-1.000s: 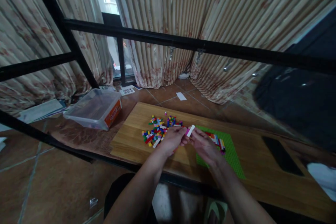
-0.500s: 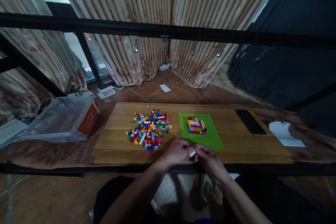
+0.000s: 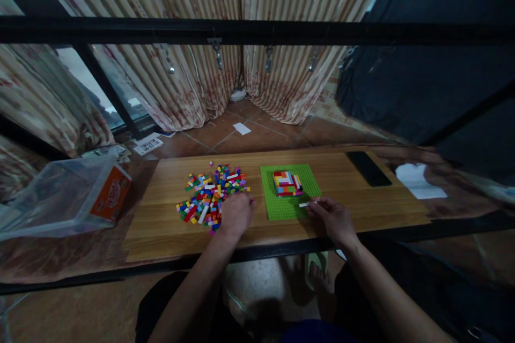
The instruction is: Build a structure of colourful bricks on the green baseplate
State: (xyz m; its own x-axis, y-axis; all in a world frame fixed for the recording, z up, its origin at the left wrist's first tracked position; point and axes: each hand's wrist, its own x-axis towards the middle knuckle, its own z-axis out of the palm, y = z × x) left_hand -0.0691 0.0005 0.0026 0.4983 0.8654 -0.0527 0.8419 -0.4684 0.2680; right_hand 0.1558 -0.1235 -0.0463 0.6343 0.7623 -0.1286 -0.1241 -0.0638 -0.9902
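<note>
your right hand [image 3: 330, 217] gripped a white brick [image 3: 304, 204] over the green baseplate [image 3: 273, 208], your left hand [image 3: 236, 214] curled beside the brick pile [image 3: 205, 201], its grip unclear

The surface [image 3: 148, 225] has a pale wooden top, with brown cloth [image 3: 60, 257] showing past both its ends. Loose bricks [image 3: 205, 198] in many colours spread beyond and to the left of the left hand [image 3: 236, 213], with one small brick [image 3: 211, 164] apart at the far side. A green plate [image 3: 277, 208] lies mostly between the hands, its near right corner by the right hand [image 3: 333, 218]. Farther out, right of the right hand, lies a flat black slab [image 3: 369, 169]. On the cloth, a clear tub [image 3: 52, 187] sits far left of the hands and white paper [image 3: 418, 181] far right.
</note>
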